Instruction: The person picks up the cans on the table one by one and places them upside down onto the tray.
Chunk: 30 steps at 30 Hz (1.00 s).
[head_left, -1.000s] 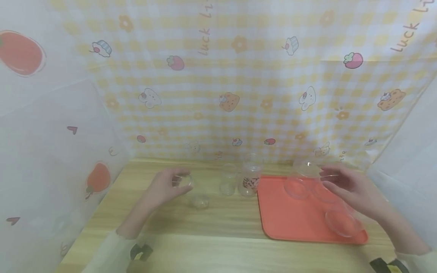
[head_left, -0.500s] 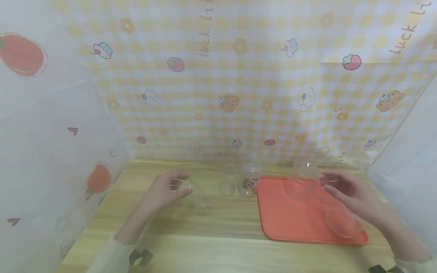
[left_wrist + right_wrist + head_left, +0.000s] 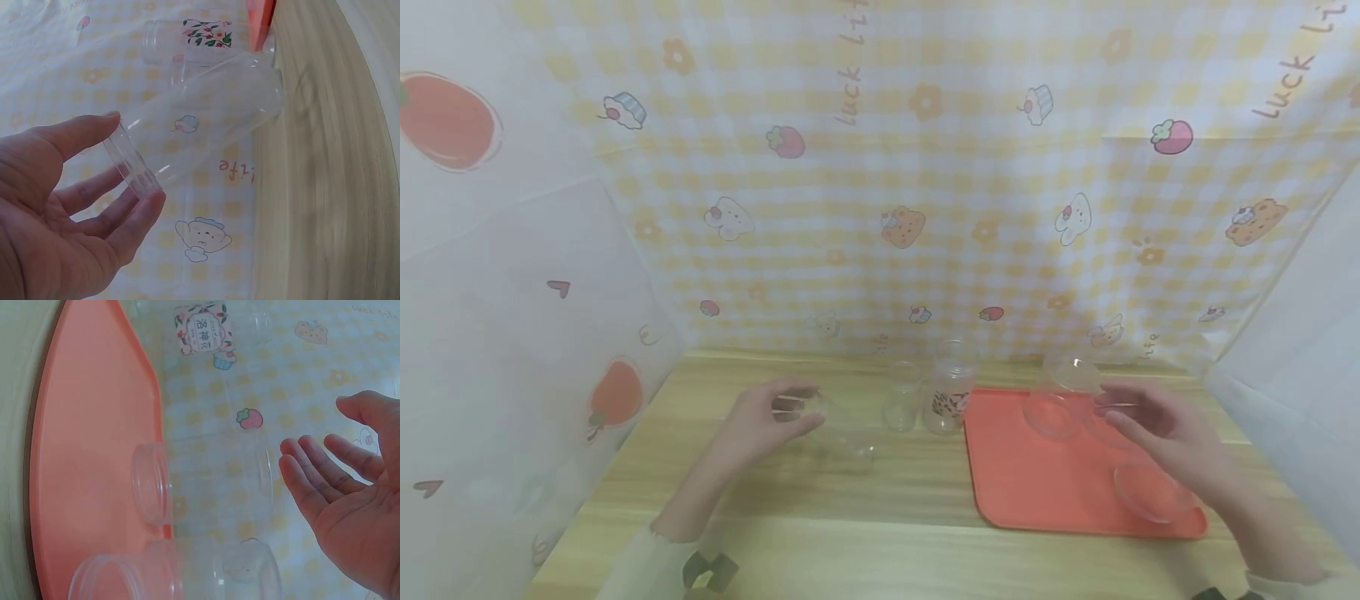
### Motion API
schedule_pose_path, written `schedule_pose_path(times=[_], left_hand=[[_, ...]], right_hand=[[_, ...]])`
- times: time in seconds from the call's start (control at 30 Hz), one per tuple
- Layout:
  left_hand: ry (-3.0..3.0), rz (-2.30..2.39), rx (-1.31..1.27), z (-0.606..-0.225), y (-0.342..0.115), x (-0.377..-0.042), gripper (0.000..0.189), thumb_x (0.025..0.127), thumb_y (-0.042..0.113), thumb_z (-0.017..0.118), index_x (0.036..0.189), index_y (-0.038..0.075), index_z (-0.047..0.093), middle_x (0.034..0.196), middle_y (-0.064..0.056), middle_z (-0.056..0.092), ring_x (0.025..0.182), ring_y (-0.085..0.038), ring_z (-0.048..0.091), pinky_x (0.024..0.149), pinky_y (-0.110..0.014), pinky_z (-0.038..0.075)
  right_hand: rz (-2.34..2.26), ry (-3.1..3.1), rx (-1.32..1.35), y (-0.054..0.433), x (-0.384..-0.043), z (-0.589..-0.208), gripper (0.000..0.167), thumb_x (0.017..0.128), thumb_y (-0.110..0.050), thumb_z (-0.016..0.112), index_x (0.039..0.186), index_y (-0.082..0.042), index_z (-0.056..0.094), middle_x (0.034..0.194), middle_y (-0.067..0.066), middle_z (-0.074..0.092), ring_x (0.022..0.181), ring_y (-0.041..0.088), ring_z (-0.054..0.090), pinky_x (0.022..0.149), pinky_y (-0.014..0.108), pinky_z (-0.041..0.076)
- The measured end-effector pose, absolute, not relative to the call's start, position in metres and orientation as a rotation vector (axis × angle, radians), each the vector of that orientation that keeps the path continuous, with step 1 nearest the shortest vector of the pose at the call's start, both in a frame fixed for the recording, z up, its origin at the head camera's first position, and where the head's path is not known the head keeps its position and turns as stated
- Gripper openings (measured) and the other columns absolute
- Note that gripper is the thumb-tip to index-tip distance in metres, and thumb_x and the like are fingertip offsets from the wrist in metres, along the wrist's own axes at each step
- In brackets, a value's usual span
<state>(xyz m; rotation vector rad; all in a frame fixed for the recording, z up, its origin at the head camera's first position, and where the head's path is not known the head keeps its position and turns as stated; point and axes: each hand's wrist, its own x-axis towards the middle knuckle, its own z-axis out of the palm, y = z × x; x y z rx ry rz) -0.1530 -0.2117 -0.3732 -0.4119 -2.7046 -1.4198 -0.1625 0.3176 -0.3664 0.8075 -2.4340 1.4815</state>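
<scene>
Clearly, the head view reads "luck" on the checked backdrop [image 3: 902,167]; tabletop [image 3: 820,550] extends leftward from the orange-red tray's [image 3: 1037,483] edge.

Left wrist view: left grip [image 3: 72,244] pinches a tilted clear jar [image 3: 206,122] by its rim, over the tabletop, near printed "life".

Right wrist view: 洛神花 marks a floral-labelled jar [image 3: 204,328]; right grip [image 3: 359,525], fingers and thumb apart, is just beside a plain jar [image 3: 212,481].
</scene>
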Motion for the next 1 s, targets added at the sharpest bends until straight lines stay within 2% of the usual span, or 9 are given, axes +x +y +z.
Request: schedule_pose_path(times=[0.2, 0.6, 0.73, 0.87, 1.0], left_hand=[[-2.675, -1.492, -0.433, -0.377, -0.212, -0.154, 0.049, 0.091, 0.033, 0.078, 0.132, 0.009, 0.065, 0.132, -0.013, 0.064, 0.115, -0.042, 0.061, 0.087, -0.059, 0.055], [-2.615, -1.686, -0.407, -0.382, -0.204, -0.156, 0.05, 0.093, 0.031, 0.076, 0.134, 0.008, 0.063, 0.135, -0.014, 0.062, 0.118, -0.042, 0.059, 0.091, -0.057, 0.054], [-2.59, -1.751, -0.42, -0.386, -0.201, -0.157, 0.049, 0.094, 0.03, 0.075, 0.135, 0.007, 0.062, 0.136, -0.017, 0.06, 0.12, -0.043, 0.058, 0.092, -0.056, 0.054], [-2.565, -1.811, -0.412, -0.392, -0.199, -0.16, 0.048, 0.093, 0.03, 0.076, 0.135, 0.009, 0.063, 0.137, -0.017, 0.06, 0.118, -0.039, 0.06, 0.092, -0.053, 0.054], [-2.545, -1.841, -0.439, -0.396, -0.197, -0.16, 0.05, 0.095, 0.028, 0.075, 0.137, 0.006, 0.06, 0.137, -0.016, 0.06, 0.119, -0.038, 0.06, 0.094, -0.053, 0.054]], right_hand=[[1.523, -2.442, 0.765, 0.312, -0.162, -0.37, 0.039, 0.096, 0.013, 0.06, 0.134, 0.013, 0.051, 0.118, 0.004, 0.071, 0.105, 0.014, 0.069, 0.085, 0.024, 0.057], [1.778, -2.352, 0.75, 0.305, -0.162, -0.379, 0.039, 0.098, 0.013, 0.056, 0.136, 0.016, 0.047, 0.121, 0.011, 0.069, 0.109, 0.019, 0.068, 0.089, 0.03, 0.056], [1.774, -2.381, 0.721, 0.304, -0.162, -0.381, 0.037, 0.1, 0.009, 0.056, 0.137, 0.013, 0.048, 0.122, 0.013, 0.067, 0.11, 0.02, 0.067, 0.09, 0.032, 0.056], [1.779, -2.391, 0.697, 0.3, -0.162, -0.384, 0.037, 0.101, 0.005, 0.057, 0.137, 0.011, 0.049, 0.124, 0.016, 0.066, 0.111, 0.021, 0.067, 0.092, 0.034, 0.055], [1.791, -2.39, 0.698, 0.297, -0.163, -0.385, 0.036, 0.102, 0.003, 0.057, 0.137, 0.009, 0.05, 0.125, 0.015, 0.066, 0.112, 0.024, 0.066, 0.093, 0.034, 0.054]])
